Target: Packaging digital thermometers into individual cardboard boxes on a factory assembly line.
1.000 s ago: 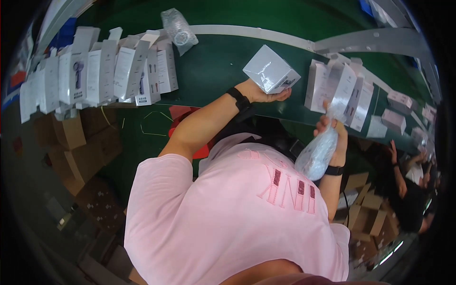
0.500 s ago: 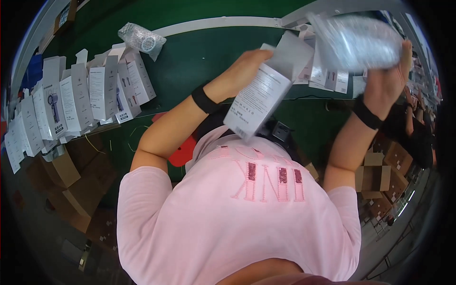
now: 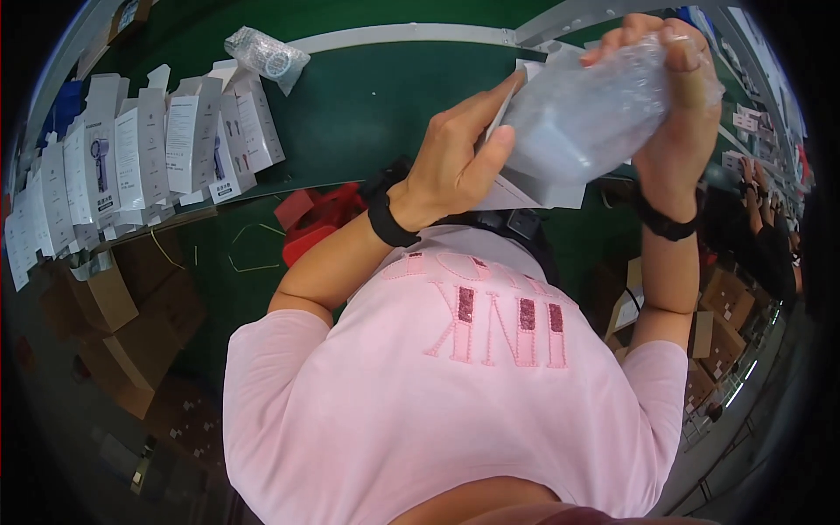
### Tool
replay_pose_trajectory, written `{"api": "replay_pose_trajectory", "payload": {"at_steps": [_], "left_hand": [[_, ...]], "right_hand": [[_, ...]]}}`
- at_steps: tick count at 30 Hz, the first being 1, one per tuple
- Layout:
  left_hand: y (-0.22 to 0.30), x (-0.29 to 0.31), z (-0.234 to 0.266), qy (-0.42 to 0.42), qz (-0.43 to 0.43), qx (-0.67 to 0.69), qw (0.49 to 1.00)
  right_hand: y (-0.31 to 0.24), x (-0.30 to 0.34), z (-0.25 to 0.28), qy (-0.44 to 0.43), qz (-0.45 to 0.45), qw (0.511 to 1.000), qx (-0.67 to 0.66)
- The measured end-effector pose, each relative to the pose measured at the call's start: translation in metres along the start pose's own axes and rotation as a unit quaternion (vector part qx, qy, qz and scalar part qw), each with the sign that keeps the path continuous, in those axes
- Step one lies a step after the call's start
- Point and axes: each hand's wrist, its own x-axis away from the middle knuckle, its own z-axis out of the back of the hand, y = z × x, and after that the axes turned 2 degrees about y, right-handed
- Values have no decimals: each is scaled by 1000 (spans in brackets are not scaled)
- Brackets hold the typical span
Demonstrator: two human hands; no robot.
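My left hand (image 3: 451, 157) grips a white carton (image 3: 542, 196) by its side, thumb toward its top. In my right hand (image 3: 682, 96) is a bubble-wrapped package (image 3: 586, 114), fingers curled round its far end. The package lies over the carton, its lower end against the carton's open top; whether any of it is inside I cannot tell. Much of the carton is hidden behind the package and my left hand. Both hands are over the near edge of the green table (image 3: 367, 109).
Upright white cartons (image 3: 131, 157), several with raised flaps, stand in a row at the left. Behind them lies another bubble-wrapped package (image 3: 267, 58). A metal rail (image 3: 411, 35) crosses the table's back. Brown boxes (image 3: 131, 350) sit below left; another person (image 3: 770, 227) is at far right.
My right hand has brought the bubble-wrapped package left and down to the carton. The carton has turned and risen slightly, and my left hand has shifted its hold to its side.
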Motion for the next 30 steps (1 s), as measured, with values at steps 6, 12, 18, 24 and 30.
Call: {"api": "replay_pose_trajectory", "payload": {"at_steps": [6, 12, 18, 24, 30], "left_hand": [[-24, 28, 12, -19, 58, 18, 998], [-28, 48, 15, 10, 110, 58, 992], [-37, 51, 16, 8, 120, 39, 992], [-39, 49, 21, -12, 97, 52, 994], [-31, 31, 29, -34, 236, 121, 964]], "right_hand": [[32, 40, -26, -169, 147, 969, 103], [50, 30, -45, 55, -104, 990, -78], [54, 60, -40, -110, 41, 988, 103], [40, 27, -34, 113, -212, 971, -8], [35, 39, -58, 120, 25, 991, -61]]}}
